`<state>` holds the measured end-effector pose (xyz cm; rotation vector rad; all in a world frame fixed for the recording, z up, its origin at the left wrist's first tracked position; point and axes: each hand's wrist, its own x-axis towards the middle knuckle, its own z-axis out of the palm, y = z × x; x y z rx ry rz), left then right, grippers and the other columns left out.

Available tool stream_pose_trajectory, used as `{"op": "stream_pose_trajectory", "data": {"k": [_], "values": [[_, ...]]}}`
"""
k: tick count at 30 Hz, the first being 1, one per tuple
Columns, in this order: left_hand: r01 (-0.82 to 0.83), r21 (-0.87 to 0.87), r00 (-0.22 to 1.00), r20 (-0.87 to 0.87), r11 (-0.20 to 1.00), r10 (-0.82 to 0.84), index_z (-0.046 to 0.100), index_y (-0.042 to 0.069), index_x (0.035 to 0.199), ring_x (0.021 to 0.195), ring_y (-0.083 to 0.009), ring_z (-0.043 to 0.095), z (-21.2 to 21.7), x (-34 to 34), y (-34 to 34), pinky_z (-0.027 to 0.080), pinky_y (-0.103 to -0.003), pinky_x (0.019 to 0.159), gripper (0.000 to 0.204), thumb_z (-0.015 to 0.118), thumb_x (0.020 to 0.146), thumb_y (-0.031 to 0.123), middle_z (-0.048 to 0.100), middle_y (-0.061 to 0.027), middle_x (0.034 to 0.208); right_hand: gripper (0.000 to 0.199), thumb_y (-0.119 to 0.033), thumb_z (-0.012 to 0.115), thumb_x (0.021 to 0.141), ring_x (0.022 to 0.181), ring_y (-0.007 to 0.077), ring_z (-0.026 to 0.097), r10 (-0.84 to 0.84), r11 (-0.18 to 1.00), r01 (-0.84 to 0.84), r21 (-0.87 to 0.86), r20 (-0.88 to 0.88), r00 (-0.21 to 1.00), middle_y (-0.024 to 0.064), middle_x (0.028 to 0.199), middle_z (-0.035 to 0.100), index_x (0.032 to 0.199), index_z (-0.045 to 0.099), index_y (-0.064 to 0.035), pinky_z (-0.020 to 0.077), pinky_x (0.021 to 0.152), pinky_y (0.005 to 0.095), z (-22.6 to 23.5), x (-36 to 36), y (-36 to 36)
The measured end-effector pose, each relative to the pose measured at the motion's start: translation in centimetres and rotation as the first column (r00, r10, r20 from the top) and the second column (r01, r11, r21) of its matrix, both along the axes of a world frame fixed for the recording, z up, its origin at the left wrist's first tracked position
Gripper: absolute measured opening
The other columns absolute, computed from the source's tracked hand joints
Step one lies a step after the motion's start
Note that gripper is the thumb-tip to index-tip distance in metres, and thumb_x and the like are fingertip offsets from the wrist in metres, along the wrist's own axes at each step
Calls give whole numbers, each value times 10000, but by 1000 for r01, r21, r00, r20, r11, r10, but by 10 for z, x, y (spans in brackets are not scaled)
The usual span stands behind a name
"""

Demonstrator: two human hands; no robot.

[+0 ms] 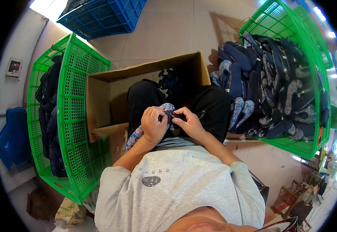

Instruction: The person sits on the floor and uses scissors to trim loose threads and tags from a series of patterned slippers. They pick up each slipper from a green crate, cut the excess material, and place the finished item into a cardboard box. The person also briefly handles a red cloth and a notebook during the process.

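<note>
Over my lap my left hand point(154, 123) is closed around a slipper-shaped piece point(168, 106) in blue and pink floral fabric with dark parts. Its patterned end shows beyond my fingers, and more of the same floral fabric point(135, 138) shows below my left wrist. My right hand point(189, 123) pinches the dark edge of the slipper with thumb and fingertips, close beside the left hand. Whether a small tool or thread lies between those fingertips is too small to tell. An open cardboard box point(99, 96) stands around my knees, with dark pieces point(169, 80) in it.
On the right, a green plastic crate point(267, 19) holds a heap of navy and floral slippers point(271, 81). Another green crate point(84, 112) at the left contains dark pieces point(51, 116). A blue crate point(106, 17) stands beyond the box, and wooden racks point(292, 197) are at lower right.
</note>
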<state>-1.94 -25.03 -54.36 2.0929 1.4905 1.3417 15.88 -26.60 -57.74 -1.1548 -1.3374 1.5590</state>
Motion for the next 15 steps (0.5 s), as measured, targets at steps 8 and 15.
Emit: {"op": "stream_pose_trajectory", "data": {"k": [8,15], "values": [[-9,18,999,-46,1000,10,524,48,753,758,-302,628,0,1,0,512,-372,680,272,705,616,-102,643,-125,799,312,-254,723,901,885,160,638,-37,999,33,21,181,983,81,972,678,1083,595,-35,489,791,297,14,-2,0],[-16,2,999,-38,1000,16,525,44,754,758,-304,627,1,2,1,511,-370,682,272,708,616,-103,641,-127,802,194,-136,636,972,901,101,616,-98,978,78,-191,-98,990,51,1009,635,1097,565,-5,512,850,258,5,0,2]]}}
